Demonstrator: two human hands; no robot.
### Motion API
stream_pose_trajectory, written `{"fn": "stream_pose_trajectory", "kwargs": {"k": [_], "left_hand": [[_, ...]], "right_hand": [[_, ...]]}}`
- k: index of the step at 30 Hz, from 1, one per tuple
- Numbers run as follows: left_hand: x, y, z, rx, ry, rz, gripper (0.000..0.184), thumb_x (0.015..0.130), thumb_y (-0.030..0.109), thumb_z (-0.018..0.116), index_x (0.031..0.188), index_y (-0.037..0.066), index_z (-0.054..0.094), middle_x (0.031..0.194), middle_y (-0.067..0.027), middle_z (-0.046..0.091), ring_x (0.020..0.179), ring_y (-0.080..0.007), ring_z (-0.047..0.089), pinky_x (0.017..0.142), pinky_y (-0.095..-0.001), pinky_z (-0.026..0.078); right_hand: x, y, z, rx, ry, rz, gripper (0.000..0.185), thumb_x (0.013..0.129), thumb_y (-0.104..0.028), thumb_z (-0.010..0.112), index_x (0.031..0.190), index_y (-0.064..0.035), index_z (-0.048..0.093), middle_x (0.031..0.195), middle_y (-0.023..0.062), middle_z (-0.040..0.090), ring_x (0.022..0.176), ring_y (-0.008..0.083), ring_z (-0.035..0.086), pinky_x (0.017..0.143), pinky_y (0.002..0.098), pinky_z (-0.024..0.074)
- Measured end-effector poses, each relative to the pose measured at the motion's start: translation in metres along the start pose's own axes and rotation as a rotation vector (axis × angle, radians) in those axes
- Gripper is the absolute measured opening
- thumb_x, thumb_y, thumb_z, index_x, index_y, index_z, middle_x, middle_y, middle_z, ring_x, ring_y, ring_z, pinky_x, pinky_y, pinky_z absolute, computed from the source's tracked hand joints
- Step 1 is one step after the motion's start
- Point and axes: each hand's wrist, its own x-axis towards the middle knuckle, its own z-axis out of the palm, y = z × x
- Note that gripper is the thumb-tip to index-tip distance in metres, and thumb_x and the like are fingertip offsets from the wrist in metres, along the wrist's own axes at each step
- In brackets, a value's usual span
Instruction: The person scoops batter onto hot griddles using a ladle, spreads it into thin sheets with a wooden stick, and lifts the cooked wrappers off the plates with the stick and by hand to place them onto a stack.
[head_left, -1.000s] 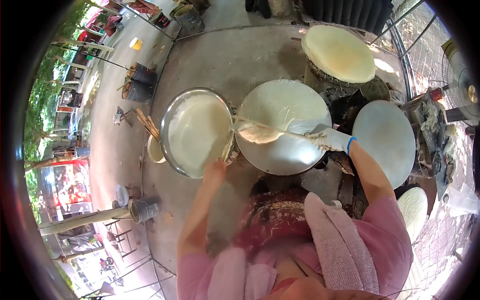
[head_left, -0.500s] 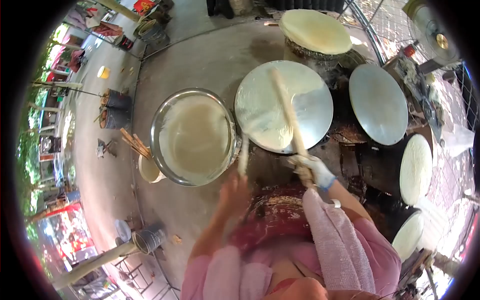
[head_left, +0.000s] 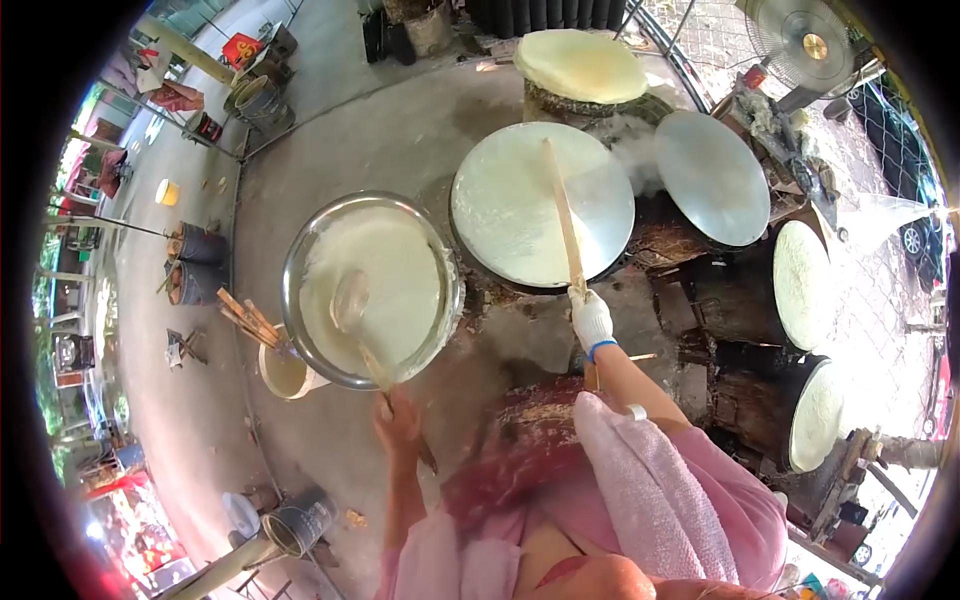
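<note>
My left hand (head_left: 398, 424) is closed around the handle of a ladle (head_left: 350, 302), whose bowl is over the pale batter (head_left: 395, 260) in a wide steel basin (head_left: 292, 290). My right hand (head_left: 592, 318), in a white glove, grips a long flat wooden spreader stick (head_left: 564, 215). The stick's far part lies across a round griddle (head_left: 610, 240) coated with thin pale batter, thickest at the left and top. Bare metal shows at the griddle's right side.
Right of the griddle stands a steaming round metal lid or plate (head_left: 712, 178). Pale round sheets (head_left: 580, 66) lie behind, with more (head_left: 803, 285) at the right. A small tub (head_left: 285, 375) holding sticks stands left of the basin. A fan (head_left: 812, 45) is at far right.
My left hand and the ladle have moved left, from beside the griddle to over the basin. Batter now covers more of the griddle. My right hand keeps hold of the spreader stick.
</note>
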Motion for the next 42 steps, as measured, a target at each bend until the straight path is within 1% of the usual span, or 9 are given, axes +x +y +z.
{"fn": "stream_pose_trajectory", "kwargs": {"k": [2, 4, 14, 18, 27, 32, 35, 39, 42], "left_hand": [[-0.011, -0.002, 0.004, 0.143, 0.029, 0.018, 0.015, 0.096, 0.015, 0.059, 0.104, 0.002, 0.060, 0.068, 0.0047, 0.046, 0.058, -0.0051, 0.046, 0.049, -0.0219, 0.038], [-0.019, 0.039, 0.019, -0.191, 0.089, -0.246, 0.014, 0.096, 0.015, 0.059, 0.103, 0.003, 0.060, 0.068, 0.0048, 0.046, 0.057, -0.0046, 0.046, 0.048, -0.0208, 0.038], [-0.062, 0.122, 0.109, -0.323, 0.186, -0.390, 0.021, 0.101, 0.022, 0.053, 0.102, 0.001, 0.056, 0.059, 0.0009, 0.042, 0.041, -0.0079, 0.038, 0.035, -0.0228, 0.028], [-0.082, 0.146, 0.134, -0.361, 0.216, -0.449, 0.018, 0.098, 0.020, 0.057, 0.101, 0.003, 0.059, 0.060, 0.0027, 0.042, 0.042, -0.0061, 0.038, 0.036, -0.0216, 0.028], [-0.087, 0.162, 0.169, -0.300, 0.206, -0.450, 0.017, 0.097, 0.020, 0.058, 0.094, 0.003, 0.057, 0.059, 0.0015, 0.043, 0.041, -0.0066, 0.037, 0.035, -0.0228, 0.027], [-0.084, 0.163, 0.176, -0.404, 0.213, -0.540, 0.016, 0.096, 0.021, 0.061, 0.093, 0.007, 0.056, 0.058, 0.0013, 0.043, 0.044, -0.0070, 0.041, 0.036, -0.0228, 0.028], [-0.089, 0.140, 0.163, -0.397, 0.153, -0.594, 0.015, 0.094, 0.019, 0.062, 0.103, 0.007, 0.059, 0.071, -0.0022, 0.052, 0.058, -0.0109, 0.052, 0.044, -0.0245, 0.039], [-0.112, 0.066, 0.136, 0.375, 0.034, -0.301, 0.028, 0.091, 0.015, 0.061, 0.118, 0.007, 0.059, 0.097, -0.0065, 0.057, 0.081, -0.0159, 0.056, 0.063, -0.0283, 0.049], [-0.115, 0.072, 0.145, 0.156, 0.106, -0.379, 0.027, 0.093, 0.015, 0.058, 0.117, 0.005, 0.057, 0.092, -0.0064, 0.051, 0.073, -0.0167, 0.050, 0.059, -0.0287, 0.043]], "right_hand": [[-0.013, -0.017, -0.009, 0.132, -0.057, 0.028, 0.037, 0.096, -0.041, 0.057, 0.100, -0.0043, 0.063, 0.064, 0.0064, 0.064, 0.056, 0.0130, 0.060, 0.054, 0.0310, 0.0479], [-0.013, 0.008, -0.003, -0.346, -0.053, -0.319, 0.046, 0.096, -0.050, 0.048, 0.099, -0.0056, 0.061, 0.088, 0.0228, 0.069, 0.084, 0.0415, 0.067, 0.075, 0.0523, 0.0511], [0.065, -0.005, -0.114, -0.291, -0.129, -0.286, 0.050, 0.096, -0.049, 0.048, 0.095, -0.0017, 0.061, 0.081, 0.0278, 0.065, 0.083, 0.0480, 0.063, 0.072, 0.0530, 0.0500], [0.036, 0.028, -0.139, -0.627, -0.358, -0.490, 0.037, 0.097, -0.038, 0.045, 0.097, -0.0032, 0.058, 0.083, 0.0256, 0.067, 0.082, 0.0447, 0.066, 0.074, 0.0535, 0.0516], [0.130, 0.006, -0.159, -0.424, -0.042, -0.529, 0.047, 0.098, -0.045, 0.047, 0.092, -0.0010, 0.062, 0.079, 0.0273, 0.066, 0.078, 0.0472, 0.065, 0.068, 0.0520, 0.0523], [0.114, 0.061, -0.188, -0.581, -0.136, -0.561, 0.061, 0.097, -0.046, 0.046, 0.146, -0.0102, 0.038, 0.080, 0.0236, 0.068, 0.070, 0.0403, 0.067, 0.063, 0.0516, 0.0518], [0.170, 0.010, -0.192, -0.692, -0.019, -0.548, 0.063, 0.098, -0.045, 0.045, 0.148, -0.0087, 0.032, 0.078, 0.0227, 0.067, 0.069, 0.0391, 0.067, 0.061, 0.0509, 0.0523], [0.239, -0.076, -0.175, -0.693, 0.098, -0.630, 0.065, 0.095, -0.050, 0.049, 0.145, -0.0098, 0.037, 0.083, 0.0193, 0.069, 0.071, 0.0370, 0.068, 0.061, 0.0487, 0.0531], [0.230, -0.123, -0.156, -0.640, 0.103, -0.671, 0.059, 0.089, -0.040, 0.060, 0.138, -0.0103, 0.046, 0.088, 0.0180, 0.070, 0.081, 0.0348, 0.069, 0.071, 0.0468, 0.0543]]}}
